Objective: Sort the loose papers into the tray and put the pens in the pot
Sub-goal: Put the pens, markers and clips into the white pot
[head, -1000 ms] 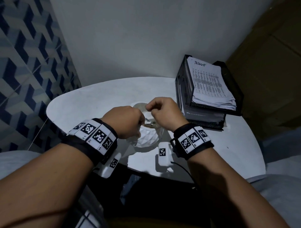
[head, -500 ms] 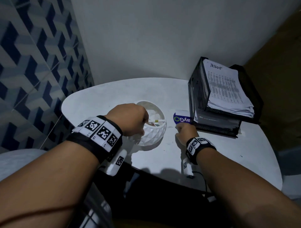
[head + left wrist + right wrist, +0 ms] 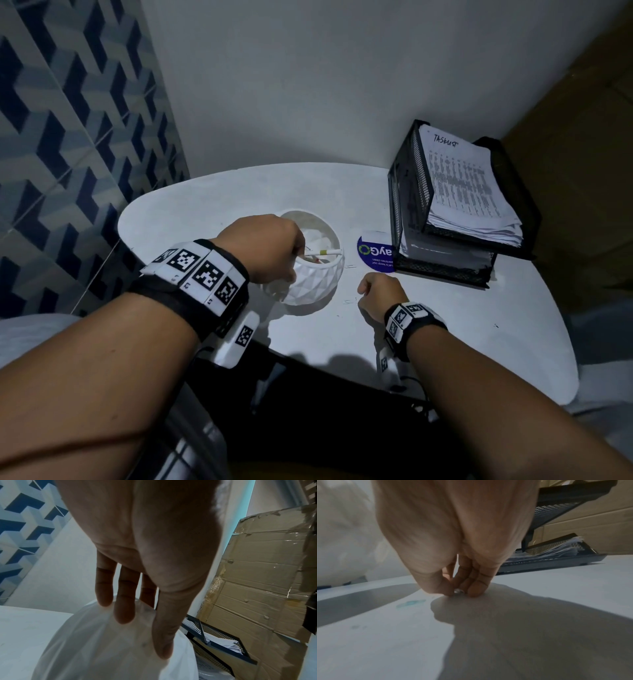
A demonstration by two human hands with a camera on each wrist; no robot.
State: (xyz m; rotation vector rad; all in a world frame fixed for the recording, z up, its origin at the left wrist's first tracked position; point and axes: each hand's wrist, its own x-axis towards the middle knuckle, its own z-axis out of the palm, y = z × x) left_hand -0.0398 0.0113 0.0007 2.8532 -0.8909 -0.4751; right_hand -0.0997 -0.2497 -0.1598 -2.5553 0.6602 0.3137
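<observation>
A white faceted pot (image 3: 308,287) stands at the middle of the round white table (image 3: 222,198). A white pen (image 3: 323,253) with a yellow band lies across its mouth. My left hand (image 3: 294,263) grips the pot's near-left rim, fingers over the top and thumb on the outside, as the left wrist view shows on the pot (image 3: 102,649). Right of the pot, my right hand (image 3: 364,291) has its curled fingertips on the table. In the right wrist view it (image 3: 458,592) pinches a small shiny bit I cannot identify. The black mesh tray (image 3: 404,192) holds stacked papers (image 3: 466,185).
A round blue label (image 3: 375,253) lies on the table, partly under the tray's near-left corner. Taped cardboard (image 3: 257,574) leans behind the tray. A blue patterned tile wall (image 3: 68,137) is on the left. The table's near edge is just under my wrists.
My right hand left the pot, went right to the table near the blue label, then drew back toward me and pinched at the surface. The left hand stayed on the pot.
</observation>
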